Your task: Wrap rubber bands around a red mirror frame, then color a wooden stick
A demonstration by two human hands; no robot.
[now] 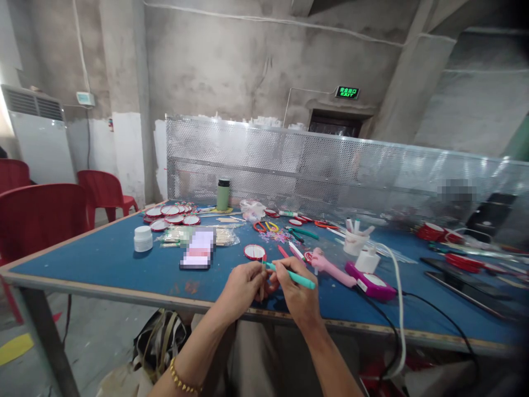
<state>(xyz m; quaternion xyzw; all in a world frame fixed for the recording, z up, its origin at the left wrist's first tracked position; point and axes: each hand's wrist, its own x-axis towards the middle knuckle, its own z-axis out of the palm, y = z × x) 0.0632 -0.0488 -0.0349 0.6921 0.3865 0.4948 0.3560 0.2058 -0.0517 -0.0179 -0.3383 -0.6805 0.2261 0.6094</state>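
Observation:
My right hand (300, 292) is closed around a teal pen (303, 280), whose tip points left toward my left hand. My left hand (244, 280) is curled with its fingertips pinched near the pen's tip. A small reddish piece (264, 258) shows above these fingertips, but what the fingers grip is too small to make out. Just beyond both hands lies a round white disc with a red rim (254, 252). Red and white pens (296, 252) rest on the table to the right of it.
On the blue table (111, 270) are a phone (198, 248), a white jar (142, 239), several red-rimmed discs (173, 215), and a green bottle (223, 196). Pliers (306, 233), a pink glue gun (330, 267), a purple box (372, 282), and a cup of pens (354, 240) stand rightward. A white cable (400, 309) hangs over the edge.

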